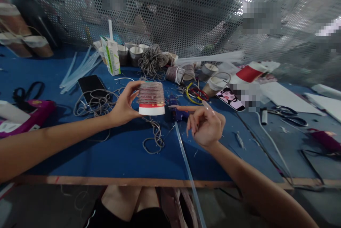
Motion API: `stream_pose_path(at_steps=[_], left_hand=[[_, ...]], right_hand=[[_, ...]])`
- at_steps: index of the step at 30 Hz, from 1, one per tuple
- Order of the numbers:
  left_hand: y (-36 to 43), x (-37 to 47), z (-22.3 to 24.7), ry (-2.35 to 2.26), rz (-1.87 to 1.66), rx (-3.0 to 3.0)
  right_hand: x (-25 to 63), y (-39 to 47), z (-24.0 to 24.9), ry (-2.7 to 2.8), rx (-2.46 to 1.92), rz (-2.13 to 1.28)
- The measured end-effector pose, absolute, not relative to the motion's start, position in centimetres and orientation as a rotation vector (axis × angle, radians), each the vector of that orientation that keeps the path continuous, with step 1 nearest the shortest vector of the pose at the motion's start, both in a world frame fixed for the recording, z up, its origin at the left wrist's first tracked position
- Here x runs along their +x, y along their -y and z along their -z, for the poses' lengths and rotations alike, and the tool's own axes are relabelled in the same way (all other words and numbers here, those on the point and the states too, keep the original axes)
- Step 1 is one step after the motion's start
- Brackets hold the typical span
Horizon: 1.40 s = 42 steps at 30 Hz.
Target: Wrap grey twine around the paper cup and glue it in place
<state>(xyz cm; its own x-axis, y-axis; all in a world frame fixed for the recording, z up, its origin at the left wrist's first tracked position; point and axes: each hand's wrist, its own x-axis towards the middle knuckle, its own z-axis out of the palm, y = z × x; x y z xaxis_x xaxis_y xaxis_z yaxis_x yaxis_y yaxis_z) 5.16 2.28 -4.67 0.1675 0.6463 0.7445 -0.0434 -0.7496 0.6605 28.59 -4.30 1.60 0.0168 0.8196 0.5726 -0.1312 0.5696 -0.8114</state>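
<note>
My left hand [128, 103] grips a paper cup [151, 109] from its left side, above the table. Grey cord [151, 93] winds around most of the cup, leaving a red and white band bare at the lower end. My right hand [207, 123] is to the right of the cup, apart from it. Its index finger points left toward the cup, the other fingers are loosely curled, and nothing shows in them. Between the hands lies a blue glue gun [174, 109], with a long clear glue stick [183, 149] reaching past the table edge. Loose cord [157, 139] trails below the cup.
Black phone [92, 87] and tangled cord lie left. Behind stand a drink carton [112, 57], several cord-wrapped cups [136, 55] and a cord bundle [153, 61]. Right are a lit phone [230, 99], scissors [290, 114] and cables. A perforated metal screen [170, 14] closes the back.
</note>
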Motion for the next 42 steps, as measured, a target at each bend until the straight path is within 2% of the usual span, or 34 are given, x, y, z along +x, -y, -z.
stream_pose_path(at_steps=[10,20,28,35,42], left_hand=[[-2.1,5.1,4.0,-0.527,-1.545,1.953],[-2.1,4.7,4.0,-0.502,-1.565,1.928],[-2.4,4.7,4.3,-0.528,-1.575,1.919],[-2.1,5.1,4.0,-0.573,-1.557,1.963],[-1.8,5.0,3.9,-0.516,-1.565,1.938]], right_hand=[[28.5,5.2,-1.9,1.647,-0.639,-1.232],[28.4,4.8,-1.7,1.568,-0.662,-1.176],[28.8,4.5,-1.7,1.369,-0.635,-0.913],[28.7,5.4,-1.8,1.793,-0.631,-1.198],[28.7,5.2,-1.5,1.752,-0.602,-1.198]])
